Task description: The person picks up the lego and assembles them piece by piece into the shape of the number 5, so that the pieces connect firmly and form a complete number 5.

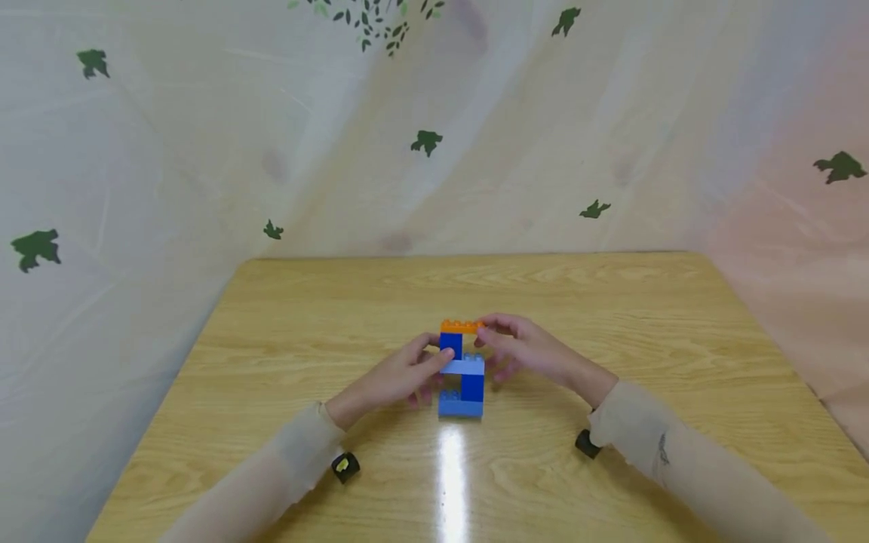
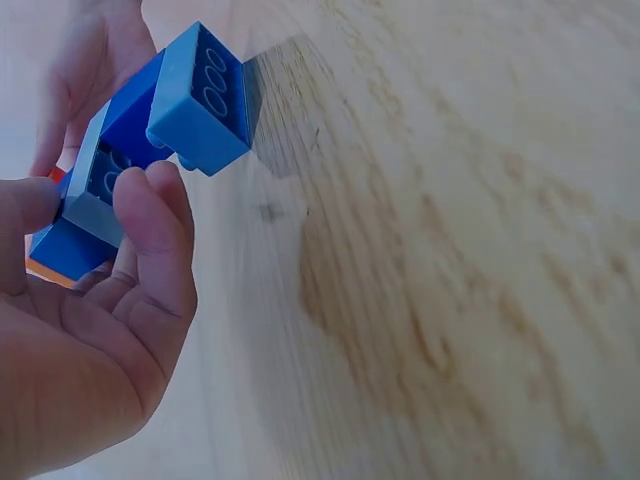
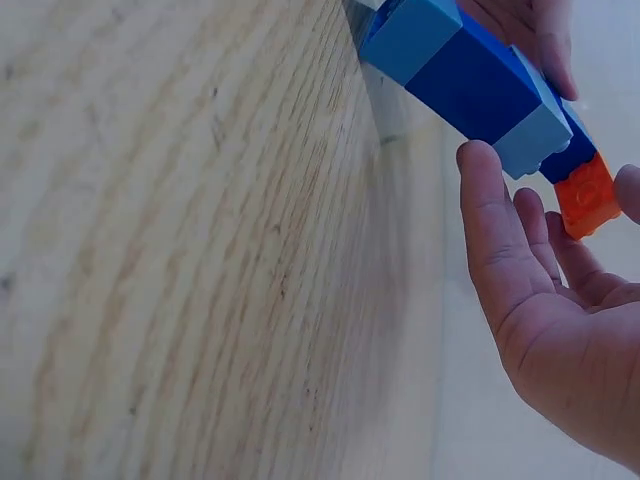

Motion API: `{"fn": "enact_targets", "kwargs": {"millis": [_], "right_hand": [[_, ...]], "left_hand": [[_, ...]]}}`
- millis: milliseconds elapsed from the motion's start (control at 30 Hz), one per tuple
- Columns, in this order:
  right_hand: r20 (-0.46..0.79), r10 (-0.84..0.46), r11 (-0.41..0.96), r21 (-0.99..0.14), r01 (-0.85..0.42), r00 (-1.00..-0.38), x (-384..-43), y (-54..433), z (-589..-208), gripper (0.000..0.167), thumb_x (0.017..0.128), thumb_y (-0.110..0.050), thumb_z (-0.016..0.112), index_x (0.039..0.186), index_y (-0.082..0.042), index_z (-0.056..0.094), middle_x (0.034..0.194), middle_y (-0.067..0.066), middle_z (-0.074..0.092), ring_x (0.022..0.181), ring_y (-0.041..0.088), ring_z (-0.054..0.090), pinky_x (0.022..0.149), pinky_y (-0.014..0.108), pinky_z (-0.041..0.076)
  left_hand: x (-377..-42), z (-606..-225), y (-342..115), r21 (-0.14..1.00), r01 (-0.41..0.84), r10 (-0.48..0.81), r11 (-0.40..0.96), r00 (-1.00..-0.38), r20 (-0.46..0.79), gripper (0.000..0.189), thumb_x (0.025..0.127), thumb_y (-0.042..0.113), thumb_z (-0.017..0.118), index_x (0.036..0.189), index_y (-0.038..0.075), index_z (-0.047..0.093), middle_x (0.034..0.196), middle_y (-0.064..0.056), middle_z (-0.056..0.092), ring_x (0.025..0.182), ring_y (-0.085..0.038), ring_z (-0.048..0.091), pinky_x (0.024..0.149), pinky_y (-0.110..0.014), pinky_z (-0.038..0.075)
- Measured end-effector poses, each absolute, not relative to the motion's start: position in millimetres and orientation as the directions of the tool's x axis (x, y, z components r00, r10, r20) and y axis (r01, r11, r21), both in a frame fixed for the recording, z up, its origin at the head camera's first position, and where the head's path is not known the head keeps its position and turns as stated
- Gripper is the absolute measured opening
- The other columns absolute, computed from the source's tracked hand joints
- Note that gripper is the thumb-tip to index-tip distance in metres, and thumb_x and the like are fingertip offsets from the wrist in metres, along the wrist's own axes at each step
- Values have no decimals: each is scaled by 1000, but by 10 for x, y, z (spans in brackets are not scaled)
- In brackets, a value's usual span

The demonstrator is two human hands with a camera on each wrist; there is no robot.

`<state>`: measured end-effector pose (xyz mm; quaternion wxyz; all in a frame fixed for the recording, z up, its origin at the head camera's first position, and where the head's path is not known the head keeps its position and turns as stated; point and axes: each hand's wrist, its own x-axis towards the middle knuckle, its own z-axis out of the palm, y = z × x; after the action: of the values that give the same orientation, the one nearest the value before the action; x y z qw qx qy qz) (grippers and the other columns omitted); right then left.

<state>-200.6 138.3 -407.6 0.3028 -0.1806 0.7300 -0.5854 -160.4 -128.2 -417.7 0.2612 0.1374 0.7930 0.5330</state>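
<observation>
A stack of toy building bricks stands out over the middle of the table in the head view. At its bottom is a light blue brick [image 1: 461, 408], then a dark blue brick [image 1: 472, 387], a second light blue brick [image 1: 463, 367], another dark blue brick [image 1: 451, 345] and a thin orange brick [image 1: 459, 326] on top. My left hand [image 1: 400, 371] grips the upper dark blue brick from the left, thumb in front. On the other side, my right hand [image 1: 526, 345] pinches the orange brick's right end. The left wrist view shows the hollow underside of the bottom brick [image 2: 212, 85].
The wooden table [image 1: 305, 302] reaches back to a pale cloth backdrop [image 1: 326, 151] with green bird and leaf shapes. Small black devices sit at the left wrist [image 1: 345, 467] and the right wrist [image 1: 587, 443].
</observation>
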Motion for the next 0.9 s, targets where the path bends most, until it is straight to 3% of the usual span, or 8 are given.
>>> {"fn": "enact_targets", "kwargs": {"millis": [267,567,900], "right_hand": [[-268,-581,228,-960,162,-768,-2191,1318,-4129,61,106,-46,50,151,-7,40,138,23,55,103,36,70,80,48,60],[-281,-542,142,-960,243,-792,-2350,1257,-4229,63,107,-30,55,157,-4,29,152,20,46,116,39,64,90,50,57],[-238,-518,152,-971,185,-822,-2457,1237,-4326,68,101,-10,64,159,-9,29,157,14,38,127,38,57,94,47,55]], "left_hand": [[-1729,-4188,-1286,890,-93,418,447,-857,-300,66,102,58,50,144,8,43,107,-11,65,79,-27,67,60,-37,60],[-1971,-4280,-1270,896,-185,335,403,-881,-333,61,106,46,51,148,2,42,113,-15,64,80,-25,69,55,-34,58],[-2101,-4265,-1255,907,-229,313,354,-885,-346,55,108,32,51,154,5,36,128,-18,62,78,-22,68,55,-29,56]]}}
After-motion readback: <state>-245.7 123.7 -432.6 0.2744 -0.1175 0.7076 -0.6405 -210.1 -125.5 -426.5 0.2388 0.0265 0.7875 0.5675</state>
